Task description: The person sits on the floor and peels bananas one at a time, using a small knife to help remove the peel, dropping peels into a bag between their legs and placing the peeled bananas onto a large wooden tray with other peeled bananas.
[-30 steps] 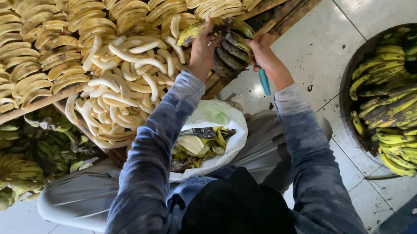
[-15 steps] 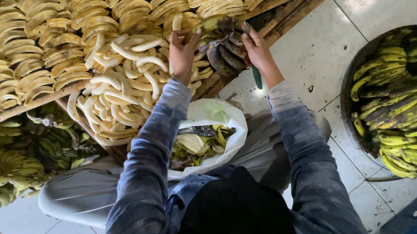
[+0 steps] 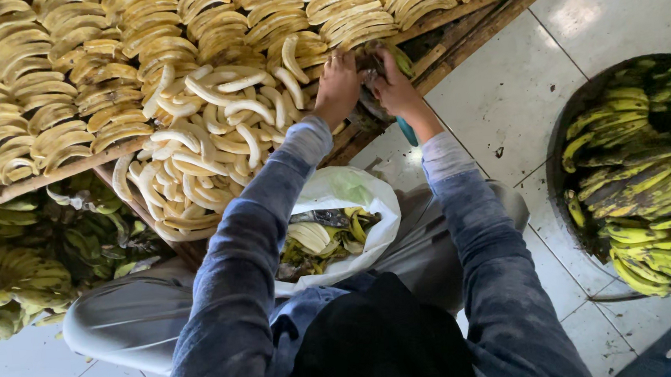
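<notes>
Both my hands reach forward over a wooden tray. My left hand (image 3: 338, 86) and my right hand (image 3: 394, 88) close together on a small dark bunch of unpeeled bananas (image 3: 378, 61) at the tray's near right corner. A teal-handled tool (image 3: 408, 131) sticks out below my right hand. Left of my hands lies a heap of pale peeled bananas (image 3: 213, 130). A white plastic bag (image 3: 352, 203) with banana peels rests in my lap.
Rows of sliced yellow bananas (image 3: 91, 64) fill wooden trays (image 3: 451, 35) at the top. A dark tub of green-yellow bananas (image 3: 650, 182) stands on the white tiled floor at right. Green banana bunches (image 3: 18, 266) lie at left.
My hands have moved left and closer together along the tray edge, closing around the dark banana bunch; the view has shifted slightly too.
</notes>
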